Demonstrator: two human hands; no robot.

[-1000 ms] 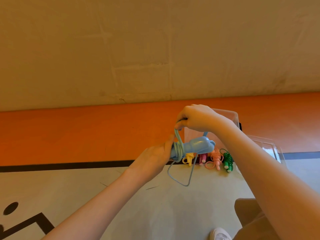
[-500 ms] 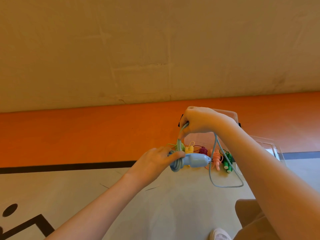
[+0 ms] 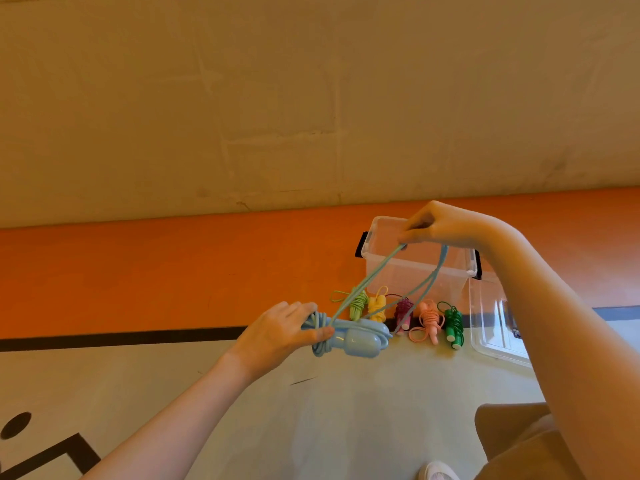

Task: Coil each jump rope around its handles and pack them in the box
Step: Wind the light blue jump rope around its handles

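Right hand [image 3: 438,225] pinches the blue rope's [image 3: 363,285] last loop and has just swung it up high over the clear box [image 3: 382,271], way tighter than a second ago. Left hand [image 3: 285,329] stays wrapped round the blue handles [image 3: 360,341]. Almost wound, I'd say; five coiled ropes [image 3: 429,320] wait on the floor.

Pale grey-green floor [image 3: 346,410] marked with a black line [image 3: 121,336], a black dot [image 3: 15,425] and a black angled outline [image 3: 52,455] at lower left. Orange band [image 3: 138,271] beyond the line, under a rough beige wall [image 3: 277,98]. White shoe [image 3: 438,472] and tan trouser leg [image 3: 512,441] at bottom right.
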